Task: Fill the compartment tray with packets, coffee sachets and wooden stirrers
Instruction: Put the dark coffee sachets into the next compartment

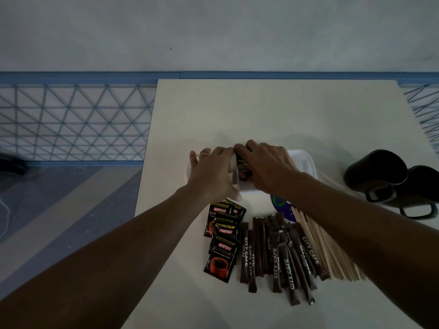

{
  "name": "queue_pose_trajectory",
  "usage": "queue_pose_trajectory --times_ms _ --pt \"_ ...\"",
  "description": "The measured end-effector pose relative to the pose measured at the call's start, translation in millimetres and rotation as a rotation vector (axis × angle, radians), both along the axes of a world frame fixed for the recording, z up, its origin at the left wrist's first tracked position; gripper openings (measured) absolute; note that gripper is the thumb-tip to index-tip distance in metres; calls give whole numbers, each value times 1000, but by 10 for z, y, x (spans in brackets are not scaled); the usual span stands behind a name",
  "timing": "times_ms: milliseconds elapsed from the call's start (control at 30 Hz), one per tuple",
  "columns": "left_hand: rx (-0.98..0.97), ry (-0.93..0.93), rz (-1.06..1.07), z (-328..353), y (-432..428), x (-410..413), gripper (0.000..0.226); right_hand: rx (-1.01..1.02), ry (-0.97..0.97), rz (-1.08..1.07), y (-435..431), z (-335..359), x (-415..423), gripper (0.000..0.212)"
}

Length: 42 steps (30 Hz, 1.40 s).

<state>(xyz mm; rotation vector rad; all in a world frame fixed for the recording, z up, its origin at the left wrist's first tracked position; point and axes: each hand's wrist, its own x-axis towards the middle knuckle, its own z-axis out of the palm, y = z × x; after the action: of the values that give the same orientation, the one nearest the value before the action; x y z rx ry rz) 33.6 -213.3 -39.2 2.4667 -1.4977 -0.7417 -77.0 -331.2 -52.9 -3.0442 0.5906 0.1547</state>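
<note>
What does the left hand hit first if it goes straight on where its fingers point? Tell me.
Probably nothing: the left hand points away from the person, fingertips about at the far rim of the tray. Beyond, only bare table shows up to its far edge. Depth unclear.

**A:** What is carrying everything?

**B:** A pale worktop (261,110) is stretching away toward a wall. A white compartment tray (306,160) is sitting near its middle, and only its right end is showing.

**A:** And what is lying nearer?

**B:** Black Kopiko coffee sachets (222,255) are overlapping in a loose pile on the left. Just beside them, brown City Cafe sugar sticks (275,252) are lying in a jumble. Wooden stirrers (332,255) are fanning out against the right side of the sticks. A round blue-and-green label (279,203) is peeking out between the tray and the stirrers. Two black mugs (377,169) are sitting together at the right edge.
</note>
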Motion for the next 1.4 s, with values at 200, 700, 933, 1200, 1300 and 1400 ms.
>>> queue_pose_trajectory --times_ms 200,700,933,1200,1300,1400 --pt "-1 12 16 -14 13 -1 114 107 -116 -15 -71 -8 -90 58" --pt "36 5 1 24 28 -8 117 195 -259 -53 -68 -90 -139 53" --pt "-270 125 69 136 212 -11 98 136 -319 -105 36 142 -234 56" --pt "-492 230 192 314 705 -94 12 226 -521 -108 579 388 -363 28" --pt "-271 289 176 200 962 -178 22 368 -327 -60 849 322 -462 27" --pt "-14 359 235 57 1189 -320 50 426 -38 -91 1080 178 -575 60"
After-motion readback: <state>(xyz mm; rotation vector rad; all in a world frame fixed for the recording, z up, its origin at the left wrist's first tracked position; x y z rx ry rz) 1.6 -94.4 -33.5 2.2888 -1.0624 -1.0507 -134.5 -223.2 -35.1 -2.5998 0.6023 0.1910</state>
